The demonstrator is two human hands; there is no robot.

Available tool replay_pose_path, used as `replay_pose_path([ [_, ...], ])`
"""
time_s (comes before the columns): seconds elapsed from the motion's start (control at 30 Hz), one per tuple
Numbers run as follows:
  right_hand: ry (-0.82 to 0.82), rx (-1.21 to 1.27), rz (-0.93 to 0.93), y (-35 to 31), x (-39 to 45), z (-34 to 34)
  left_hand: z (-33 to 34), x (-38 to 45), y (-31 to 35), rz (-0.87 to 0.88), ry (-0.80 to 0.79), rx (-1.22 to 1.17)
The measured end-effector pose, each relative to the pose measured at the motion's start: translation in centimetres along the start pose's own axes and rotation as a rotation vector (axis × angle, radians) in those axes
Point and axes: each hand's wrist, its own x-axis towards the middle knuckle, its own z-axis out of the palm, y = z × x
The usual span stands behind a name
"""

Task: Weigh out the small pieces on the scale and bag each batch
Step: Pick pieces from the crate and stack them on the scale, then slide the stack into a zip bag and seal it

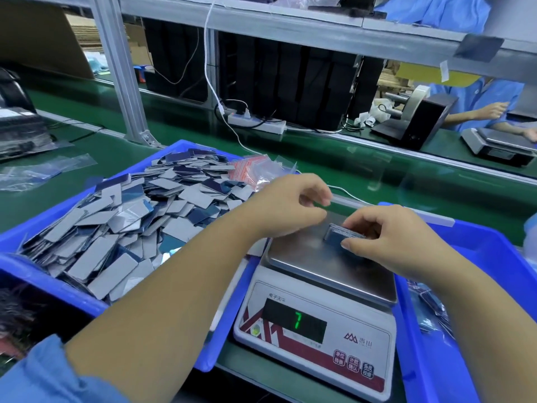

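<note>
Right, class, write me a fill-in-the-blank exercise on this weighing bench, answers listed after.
1. The white digital scale's green display reads ____.
2. The right hand grips a small stack of dark rectangular pieces on the scale's steel ____.
3. The loose grey and blue pieces fill a ____ plastic bin.
4. The left hand pinches a clear plastic ____.

Answers: 7; pan; blue; bag

Grey and dark-blue pieces are heaped in a blue bin. A green digit is displayed on the white, red-patterned scale.

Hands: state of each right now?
Left hand: fingers curled, whether it holds anything cannot be told.
Right hand: holding a small stack of pieces on the scale.
</note>
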Motion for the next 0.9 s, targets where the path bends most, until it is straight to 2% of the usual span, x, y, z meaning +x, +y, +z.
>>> replay_pose_path([
  [0.1,0.002,0.003,0.014,-0.1,0.0,0.1,-2.0,0.8,-1.6,-0.15,0.329,0.109],
  [0.13,0.002,-0.002,0.018,-0.1,0.0,0.1,-2.4,0.9,-2.1,-0.226,0.39,0.167],
  [0.2,0.005,-0.01,0.019,-0.1,0.0,0.1,-2.5,1.3,-3.1,-0.366,0.348,0.294],
  [0.27,0.008,-0.015,0.016,-0.2,0.0,0.2,-1.8,1.6,-3.6,-0.468,0.152,0.47],
  [0.37,0.007,-0.023,0.01,-0.2,-0.1,0.2,-0.7,2.1,-4.2,-0.47,-0.038,0.601],
  [0.53,-0.001,-0.023,0.019,-0.2,0.0,0.2,-0.1,2.8,-4.8,-0.379,0.068,0.601],
  [0.63,-0.005,-0.027,0.021,-0.2,0.0,0.2,0.2,3.2,-5.0,-0.321,0.067,0.592],
  [0.77,-0.01,-0.031,0.026,-0.2,-0.1,0.2,0.2,3.4,-5.5,-0.335,0.053,0.606],
  [0.9,-0.007,-0.027,0.037,-0.2,-0.1,0.2,0.2,3.6,-5.3,-0.319,0.246,0.566],
])
